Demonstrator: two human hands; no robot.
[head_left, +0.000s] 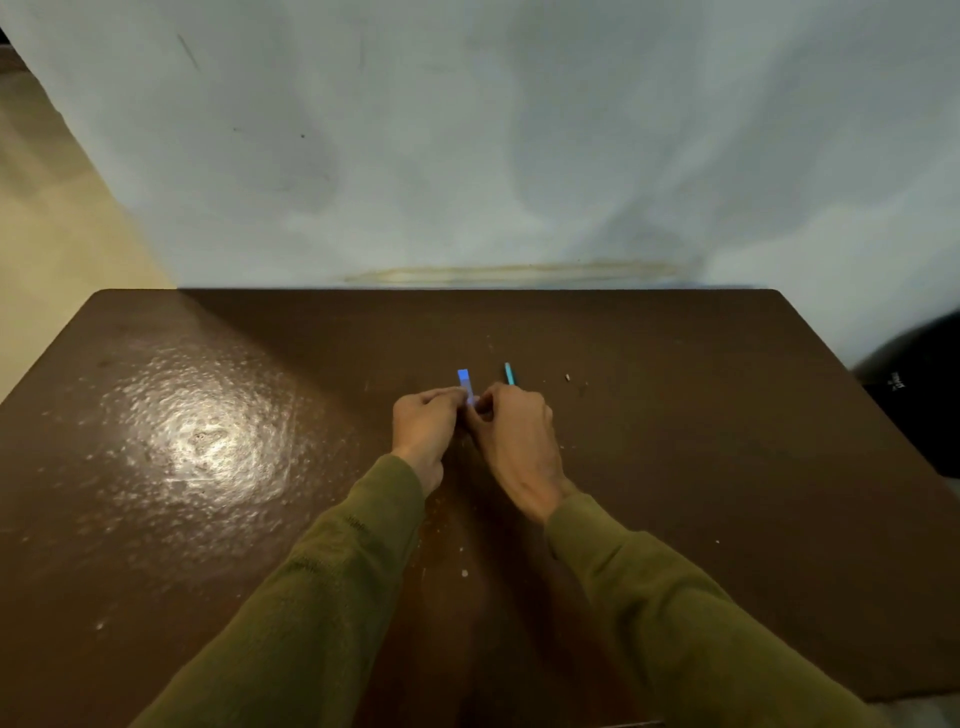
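Broad brown table (208, 519), open room on both sides, its far edge against the wall (467, 156). Left hand (423, 426) and right hand (514, 436) meet mid-table, both pinching a blue strip (464, 379) by its near end. Its long axis points toward the wall. A teal pencil (509, 374) lies just beside it.

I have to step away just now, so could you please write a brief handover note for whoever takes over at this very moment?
Left hand: fingers curled, pinching the near end of the small blue strip.
Right hand: pinches the same strip from the other side.
Both hands meet over the middle of the brown table.
Teal stick: pokes out just beyond the right hand; I cannot tell whether it is held or lying there.
Done: the strip is in a two-handed grip.
Left: the work on the strip looks unfinished, so probably keep both pinches.
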